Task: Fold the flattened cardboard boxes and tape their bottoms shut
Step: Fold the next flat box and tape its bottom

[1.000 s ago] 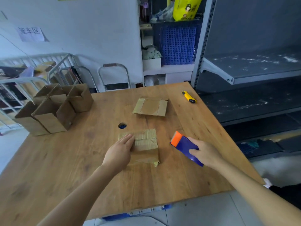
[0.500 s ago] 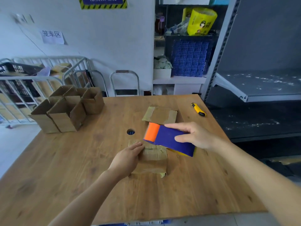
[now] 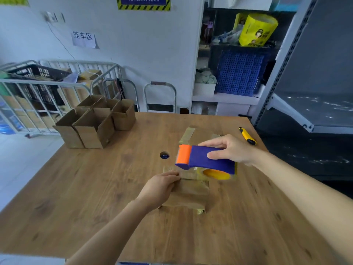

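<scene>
- Cardboard box [image 3: 188, 192] lies near the bench [image 3: 76, 207] centre with its flaps folded down and facing up. Glossy tape strips already show across it.
- Folded boxes [image 3: 95, 123] stand open-topped in a cluster at 10 o'clock on the bench, so I judge those finished.
- 1 flattened box [image 3: 188, 133] lies at 12 o'clock, just behind the dispenser, and is not yet folded.
- My reading is that the task is well past its start. The present box is at its taping step, and at least 1 more box is left.
- Left hand [image 3: 160, 188] grips the box at its 9 o'clock edge, its fingers [image 3: 176, 176] bent over the top to steady it. I cannot tell whether they also pinch a loose tape end.
- Right hand [image 3: 231, 150] is clenched round the blue tape dispenser [image 3: 206, 159], thumb on the near side and fingers over the far side.
- That dispenser hangs over the box's 12 o'clock end, orange nose pointing to 9 o'clock.
- A yellow utility knife [image 3: 247, 138] lies at 2 o'clock, well apart from both hands.
</scene>
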Tool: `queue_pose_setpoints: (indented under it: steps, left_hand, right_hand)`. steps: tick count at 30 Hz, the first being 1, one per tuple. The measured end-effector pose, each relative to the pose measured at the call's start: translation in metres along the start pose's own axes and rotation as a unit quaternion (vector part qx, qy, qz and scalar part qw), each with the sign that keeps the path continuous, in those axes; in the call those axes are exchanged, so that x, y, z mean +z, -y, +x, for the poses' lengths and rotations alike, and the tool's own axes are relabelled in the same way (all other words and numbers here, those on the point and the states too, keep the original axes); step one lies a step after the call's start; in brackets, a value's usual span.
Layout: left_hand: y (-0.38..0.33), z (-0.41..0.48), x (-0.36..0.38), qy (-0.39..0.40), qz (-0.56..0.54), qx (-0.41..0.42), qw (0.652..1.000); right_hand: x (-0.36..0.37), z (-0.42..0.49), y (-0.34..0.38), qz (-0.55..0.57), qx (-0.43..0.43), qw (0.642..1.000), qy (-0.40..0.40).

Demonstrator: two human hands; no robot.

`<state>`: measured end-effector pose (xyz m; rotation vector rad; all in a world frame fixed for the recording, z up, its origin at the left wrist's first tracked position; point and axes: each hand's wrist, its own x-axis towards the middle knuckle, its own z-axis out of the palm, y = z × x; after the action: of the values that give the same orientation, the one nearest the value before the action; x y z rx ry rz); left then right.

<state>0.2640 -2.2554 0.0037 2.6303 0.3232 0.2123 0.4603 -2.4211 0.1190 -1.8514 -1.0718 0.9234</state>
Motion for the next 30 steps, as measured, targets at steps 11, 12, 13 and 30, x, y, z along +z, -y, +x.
queue_pose_setpoints:
  steps: [11, 12, 13, 30]
  left_hand:
    - [0.000, 0.005, -0.016, -0.154, -0.314, -0.251, 0.903]
    - [-0.002, 0.008, -0.022, -0.166, -0.434, -0.300, 0.833]
    - [-0.003, 0.012, -0.029, -0.155, -0.538, -0.335, 0.757]
    - [-0.007, 0.007, -0.037, 0.038, -0.644, -0.327, 0.690]
  right_hand:
    - [0.019, 0.014, -0.005, 0.037, -0.002, 0.998, 0.050]
    - [0.019, 0.013, -0.005, 0.036, -0.001, 0.998, 0.054]
    - [0.019, 0.013, -0.005, 0.035, -0.002, 0.998, 0.057]
    - [0.021, 0.006, -0.003, 0.029, -0.008, 0.998, 0.062]
